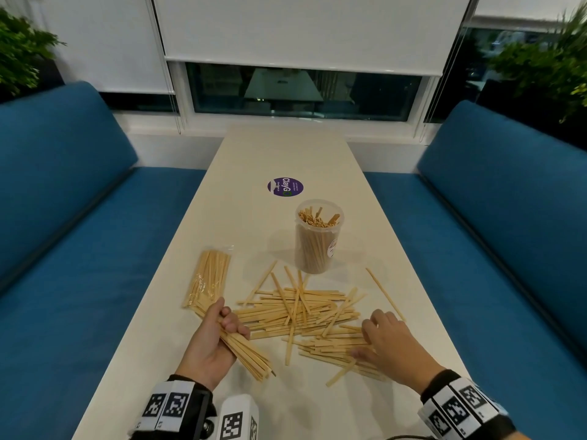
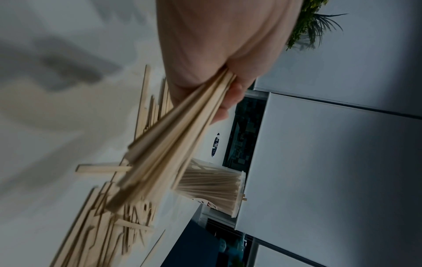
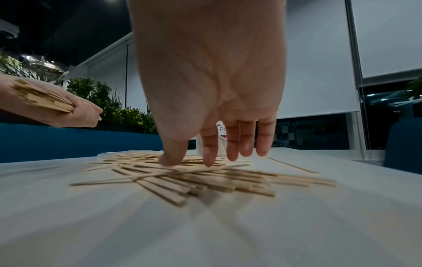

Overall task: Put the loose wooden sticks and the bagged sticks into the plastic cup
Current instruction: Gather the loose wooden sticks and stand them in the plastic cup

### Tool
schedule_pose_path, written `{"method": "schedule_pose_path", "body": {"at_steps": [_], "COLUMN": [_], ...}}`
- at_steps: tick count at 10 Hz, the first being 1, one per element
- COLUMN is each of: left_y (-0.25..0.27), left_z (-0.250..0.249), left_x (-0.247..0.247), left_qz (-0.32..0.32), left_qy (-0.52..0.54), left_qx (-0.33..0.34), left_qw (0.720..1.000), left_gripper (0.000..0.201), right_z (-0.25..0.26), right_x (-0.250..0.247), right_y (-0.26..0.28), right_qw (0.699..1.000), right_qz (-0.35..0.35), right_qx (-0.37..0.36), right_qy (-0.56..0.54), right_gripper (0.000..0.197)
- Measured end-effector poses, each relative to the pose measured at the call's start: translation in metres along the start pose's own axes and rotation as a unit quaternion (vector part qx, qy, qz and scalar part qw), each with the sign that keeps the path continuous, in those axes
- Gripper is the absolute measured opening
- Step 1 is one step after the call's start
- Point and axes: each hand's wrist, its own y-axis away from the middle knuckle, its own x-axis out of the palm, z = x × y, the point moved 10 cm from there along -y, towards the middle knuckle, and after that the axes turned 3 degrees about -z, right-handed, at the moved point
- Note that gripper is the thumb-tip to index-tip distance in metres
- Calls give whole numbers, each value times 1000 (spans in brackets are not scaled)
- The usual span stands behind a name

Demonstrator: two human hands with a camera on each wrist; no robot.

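1. You are clenching your left hand (image 1: 212, 336) around a bundle of thin pale wooden sticks (image 1: 246, 354); the fingers (image 1: 229, 322) are curling over the bundle near its middle, and both ends are sticking out of the fist, the nearer ends fanning apart.
2. Your right hand (image 1: 389, 347) is lying released, its fingers (image 3: 210, 153) spread and nearly straight, the tips touching the scattered heap of loose flat wooden sticks (image 1: 305, 315) on the cream bench (image 1: 286, 147). Nothing is being gripped there yet.
3. The heap is lying between your two hands, its right edge directly under the right fingertips. One single stick (image 1: 385, 294) is lying apart to the right.
4. The clear plastic bag of sticks (image 1: 208, 276) is resting flat on the bench, just beyond the left hand.
5. The clear round plastic cup (image 1: 318, 237) is standing upright behind the heap, already holding many sticks on end; space looks tight.
6. Handling judgement: the sticks are looking light, stiff and smooth, so they are likely sliding rather than lifting. Try raking several parallel ones together and pinching them mid-length. The bag is probably slippery and crinkly; take it around the middle.
7. A round purple sticker (image 1: 285, 187) is sitting further back on the bench.
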Motion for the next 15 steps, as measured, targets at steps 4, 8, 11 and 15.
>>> {"method": "schedule_pose_path", "body": {"at_steps": [4,8,11,15], "left_y": [1,4,7,6], "left_z": [0,14,15,19], "left_x": [0,9,10,9], "left_qz": [-1,12,17,14], "left_qy": [7,-29,-32,-30], "left_qx": [-3,-11,-9,-16], "left_qw": [1000,999,999,999], "left_gripper": [36,35,35,35], "right_z": [22,38,45,45], "right_x": [9,30,28,31], "right_y": [1,13,16,19], "right_qw": [996,998,997,999], "right_qz": [44,13,-49,-36], "right_qx": [-71,-55,-25,-28], "right_qy": [-40,-40,44,-1], "right_gripper": [55,43,35,32]}}
